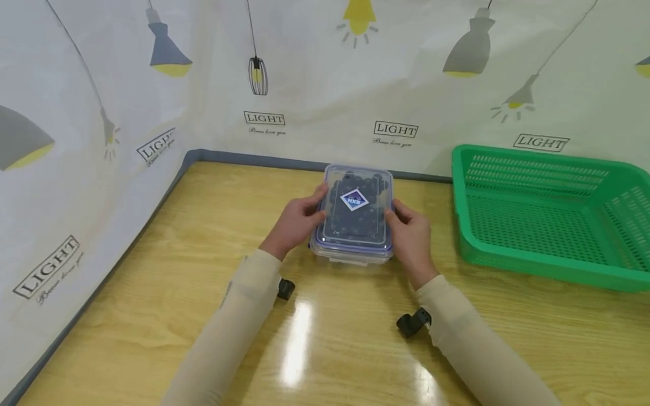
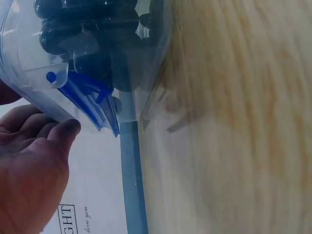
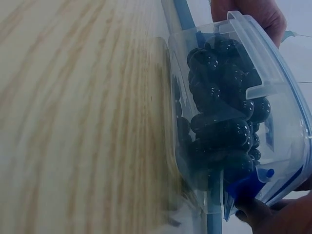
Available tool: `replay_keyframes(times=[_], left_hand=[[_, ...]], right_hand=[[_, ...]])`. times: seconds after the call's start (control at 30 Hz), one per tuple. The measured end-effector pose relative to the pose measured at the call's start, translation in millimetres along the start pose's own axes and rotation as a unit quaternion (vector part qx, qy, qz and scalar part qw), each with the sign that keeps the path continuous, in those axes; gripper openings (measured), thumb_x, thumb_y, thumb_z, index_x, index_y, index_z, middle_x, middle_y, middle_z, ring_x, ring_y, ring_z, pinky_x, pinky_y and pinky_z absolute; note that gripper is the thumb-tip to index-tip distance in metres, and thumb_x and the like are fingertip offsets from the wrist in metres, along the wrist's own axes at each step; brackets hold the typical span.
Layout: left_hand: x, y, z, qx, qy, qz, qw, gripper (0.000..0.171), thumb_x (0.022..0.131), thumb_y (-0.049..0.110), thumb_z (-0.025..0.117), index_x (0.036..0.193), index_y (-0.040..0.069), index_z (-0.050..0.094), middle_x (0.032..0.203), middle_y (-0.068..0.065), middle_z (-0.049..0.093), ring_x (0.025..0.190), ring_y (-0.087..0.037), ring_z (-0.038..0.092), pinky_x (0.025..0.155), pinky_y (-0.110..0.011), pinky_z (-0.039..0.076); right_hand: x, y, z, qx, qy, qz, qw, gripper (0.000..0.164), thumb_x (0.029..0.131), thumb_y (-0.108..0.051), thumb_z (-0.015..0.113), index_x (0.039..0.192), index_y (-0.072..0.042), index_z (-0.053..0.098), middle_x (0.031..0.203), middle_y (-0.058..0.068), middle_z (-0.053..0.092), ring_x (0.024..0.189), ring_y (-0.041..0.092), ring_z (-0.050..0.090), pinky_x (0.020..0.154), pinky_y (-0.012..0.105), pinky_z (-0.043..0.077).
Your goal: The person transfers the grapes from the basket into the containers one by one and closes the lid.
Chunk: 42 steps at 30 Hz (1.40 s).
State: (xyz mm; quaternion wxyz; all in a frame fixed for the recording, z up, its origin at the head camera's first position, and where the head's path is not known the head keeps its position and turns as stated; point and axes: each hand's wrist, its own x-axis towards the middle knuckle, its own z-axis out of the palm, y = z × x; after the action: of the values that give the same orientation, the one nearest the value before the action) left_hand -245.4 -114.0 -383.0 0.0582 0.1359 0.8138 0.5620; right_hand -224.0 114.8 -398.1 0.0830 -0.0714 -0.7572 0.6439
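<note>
A clear plastic food container point(image 1: 358, 232) with a purple-edged lid stands on the table, full of dark, round grapes point(image 3: 222, 129). A diamond-shaped label point(image 1: 354, 199) lies on top of the lid. My left hand point(image 1: 301, 219) holds the container's left side, thumb along the lid's edge. From the right, my right hand point(image 1: 412, 231) grips the opposite side, its thumb at the rim. At the near end a clear latch flap point(image 3: 261, 73) sticks out from the wall. A blue piece point(image 2: 87, 97) shows at the container's side in both wrist views.
A green perforated plastic basket point(image 1: 548, 270) stands to the right on the wooden table point(image 1: 167, 282). Behind and to the left rises a white sheet point(image 1: 315, 84) printed with lamps. Small black cameras point(image 1: 413, 322) sit at both wrists.
</note>
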Motion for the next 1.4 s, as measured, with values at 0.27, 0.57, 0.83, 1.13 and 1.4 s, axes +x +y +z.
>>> replay_keyframes(times=[0.27,0.57,0.83,1.13,1.4], left_hand=[[0.2,0.7,0.6,-0.023,0.009,-0.008,0.9997,0.053,0.099,-0.001,0.054,0.149,0.006,0.036,0.156,0.001,0.029,0.140,-0.015,0.031,0.111,-0.028,0.032],[-2.7,-6.6,0.9,-0.034,0.003,-0.011,0.9994,0.055,0.099,0.000,0.054,0.150,0.008,0.035,0.157,0.001,0.026,0.142,-0.013,0.028,0.112,-0.026,0.028],[-2.8,-7.4,2.2,-0.045,0.016,-0.007,0.9988,0.055,0.098,0.000,0.056,0.149,0.010,0.038,0.156,0.004,0.030,0.141,-0.013,0.029,0.112,-0.027,0.028],[-8.0,-12.1,3.8,-0.041,0.023,-0.029,0.9985,0.061,0.102,0.010,0.055,0.154,0.004,0.024,0.161,-0.003,0.016,0.145,-0.018,0.018,0.115,-0.029,0.023],[-9.7,-14.3,-0.5,-0.055,0.019,-0.110,0.9922,0.071,0.101,0.026,0.057,0.156,0.003,0.018,0.162,-0.008,0.013,0.146,-0.024,0.016,0.116,-0.034,0.020]], right_hand=[[-0.5,-4.4,-1.2,0.003,-0.014,0.010,1.000,0.043,0.098,-0.012,0.061,0.137,0.005,0.052,0.138,0.018,0.053,0.121,0.023,0.054,0.100,0.034,0.046],[-3.8,2.3,-4.2,-0.014,-0.041,0.004,0.999,0.045,0.099,-0.016,0.061,0.139,0.002,0.050,0.141,0.014,0.050,0.125,0.020,0.052,0.101,0.032,0.045],[-4.0,4.0,-3.9,-0.013,-0.031,-0.015,0.999,0.046,0.098,-0.015,0.062,0.139,0.002,0.050,0.139,0.016,0.053,0.122,0.022,0.055,0.098,0.030,0.047],[-5.5,7.2,-4.7,-0.015,-0.034,-0.030,0.999,0.048,0.099,-0.016,0.061,0.141,0.004,0.047,0.143,0.015,0.049,0.129,0.022,0.048,0.104,0.031,0.041],[-4.7,6.7,-7.5,-0.026,-0.050,-0.010,0.998,0.060,0.100,-0.021,0.060,0.146,0.008,0.036,0.151,0.019,0.034,0.140,0.024,0.031,0.113,0.033,0.029]])
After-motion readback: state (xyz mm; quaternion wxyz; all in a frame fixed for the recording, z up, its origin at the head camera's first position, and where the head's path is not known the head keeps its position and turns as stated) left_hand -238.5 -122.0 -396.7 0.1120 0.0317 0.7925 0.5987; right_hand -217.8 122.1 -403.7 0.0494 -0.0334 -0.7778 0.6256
